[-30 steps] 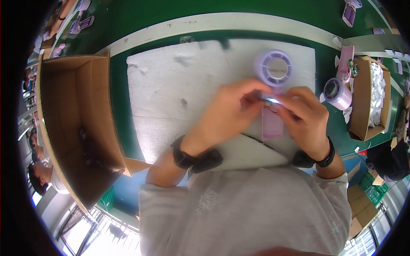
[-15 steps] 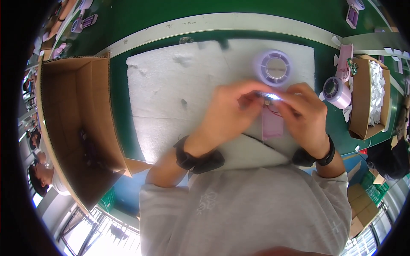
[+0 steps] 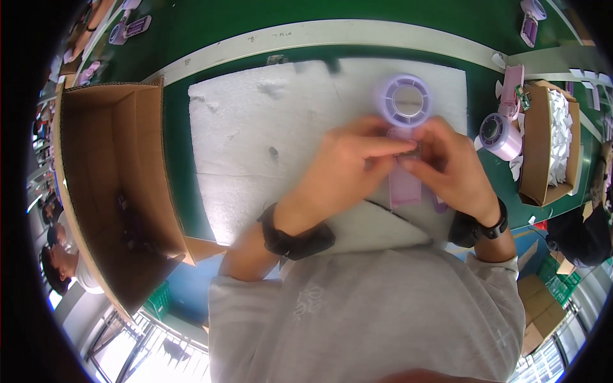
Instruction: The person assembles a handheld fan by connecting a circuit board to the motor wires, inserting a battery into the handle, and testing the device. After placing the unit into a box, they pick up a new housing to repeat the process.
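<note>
A lilac handheld fan lies on the white foam sheet, its round head [image 3: 407,118] at the far end and its pink open handle [image 3: 405,186] toward me. My left hand [image 3: 348,163] reaches over the upper handle from the left, index finger and thumb closed near a small dark part that the fingertips mostly cover. From the right, my right hand [image 3: 456,167] curls round the same stretch of handle, thumb and index finger on it. Beneath the right hand a lilac piece [image 3: 440,205] shows, largely hidden.
A deep cardboard box [image 3: 115,191] stands left of the foam sheet [image 3: 255,140]. At the right are another pink-lilac fan [image 3: 501,135], a small green circuit board [image 3: 523,97] and a cardboard box [image 3: 535,150] of white paper pieces. A pale rail [image 3: 332,33] crosses the far side.
The shiny part and red wire seen between my fingers are now mostly covered. My hands have come down onto the upper handle, and the lilac piece beside the right wrist has come into sight.
</note>
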